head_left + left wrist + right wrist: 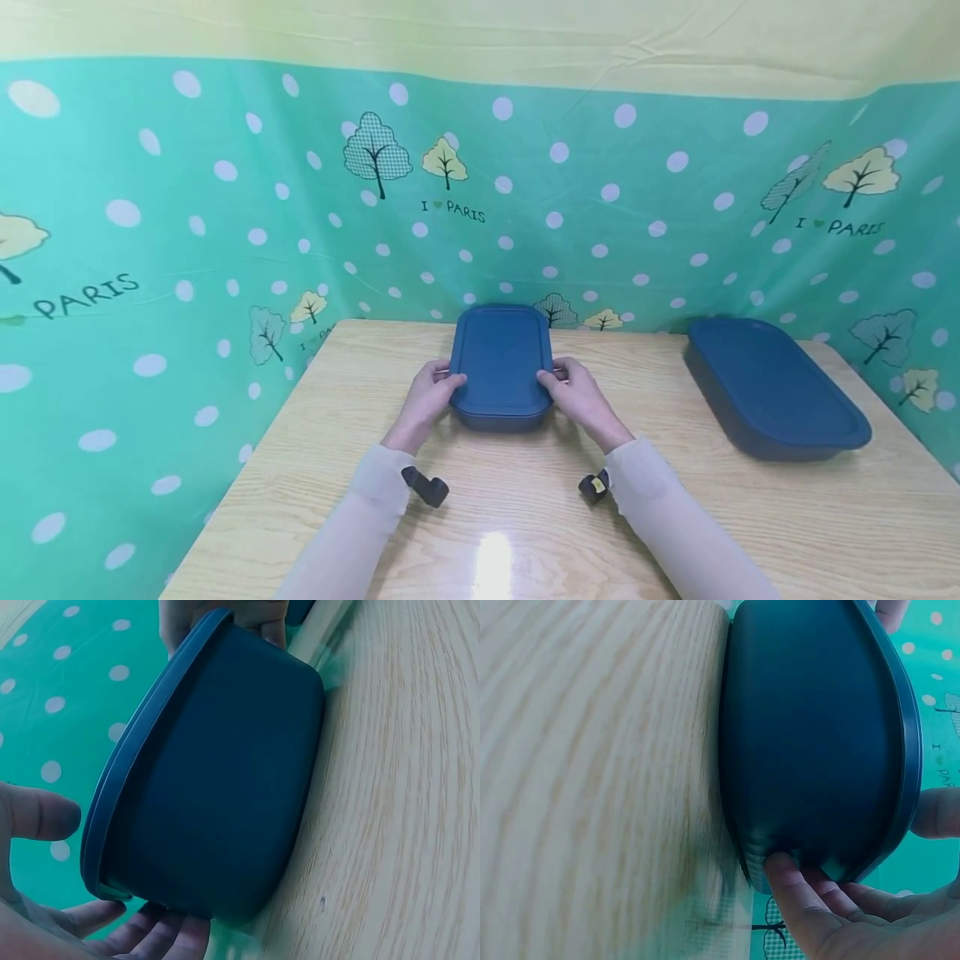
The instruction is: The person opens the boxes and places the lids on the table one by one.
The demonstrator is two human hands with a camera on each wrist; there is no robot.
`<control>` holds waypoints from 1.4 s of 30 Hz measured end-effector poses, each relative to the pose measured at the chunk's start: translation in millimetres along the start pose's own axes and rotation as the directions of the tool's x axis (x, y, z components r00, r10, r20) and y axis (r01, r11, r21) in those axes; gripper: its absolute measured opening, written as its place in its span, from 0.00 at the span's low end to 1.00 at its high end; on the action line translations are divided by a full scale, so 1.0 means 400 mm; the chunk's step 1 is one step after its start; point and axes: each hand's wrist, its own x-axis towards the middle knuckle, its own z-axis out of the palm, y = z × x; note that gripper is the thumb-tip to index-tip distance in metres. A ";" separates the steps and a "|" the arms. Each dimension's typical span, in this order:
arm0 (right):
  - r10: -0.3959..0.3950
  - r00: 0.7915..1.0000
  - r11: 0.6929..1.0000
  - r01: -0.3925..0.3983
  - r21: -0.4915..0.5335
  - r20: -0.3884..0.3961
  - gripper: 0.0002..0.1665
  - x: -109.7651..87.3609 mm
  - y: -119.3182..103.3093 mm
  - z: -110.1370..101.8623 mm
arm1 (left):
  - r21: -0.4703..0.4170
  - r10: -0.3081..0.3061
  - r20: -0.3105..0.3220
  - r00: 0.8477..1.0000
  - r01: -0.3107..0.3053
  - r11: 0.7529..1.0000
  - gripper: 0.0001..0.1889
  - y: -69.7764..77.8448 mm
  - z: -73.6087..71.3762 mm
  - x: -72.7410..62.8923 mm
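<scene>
A blue lidded food container [502, 362] sits on the table near its back edge, the lid closed on top. At its left side is my left hand [432, 396], thumb at the lid's edge and fingers along the side wall. My right hand [575, 390] holds the opposite side in the same way. In the left wrist view, the fingers [142, 930] touch the container's wall below the rim. The right wrist view shows a fingertip [781, 864] against the lower wall and the thumb at the lid rim. The container's underside is hidden.
A larger blue lidded container [776, 383] stands at the right of the wooden table [300, 508]. Behind the table and along its sides hangs a green dotted cloth [420, 275] with printed trees. A small black camera [426, 486] is strapped to the left wrist, another [594, 486] to the right.
</scene>
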 end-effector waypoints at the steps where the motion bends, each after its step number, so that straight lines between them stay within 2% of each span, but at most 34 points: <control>1: 0.002 1.000 1.000 -0.002 0.005 0.002 0.31 0.000 0.000 0.000 | -0.004 -0.003 0.001 1.000 0.003 1.000 0.28 0.001 0.000 0.000; 26: 0.013 1.000 0.999 -0.014 0.034 0.026 0.33 -0.002 -0.003 0.003 | -0.072 -0.030 0.017 0.999 0.031 0.997 0.28 0.002 -0.004 0.003; 42: 0.000 1.000 0.999 -0.001 0.033 0.023 0.33 -0.010 -0.006 0.003 | -0.097 -0.021 0.010 1.000 0.022 0.995 0.26 -0.005 0.001 0.001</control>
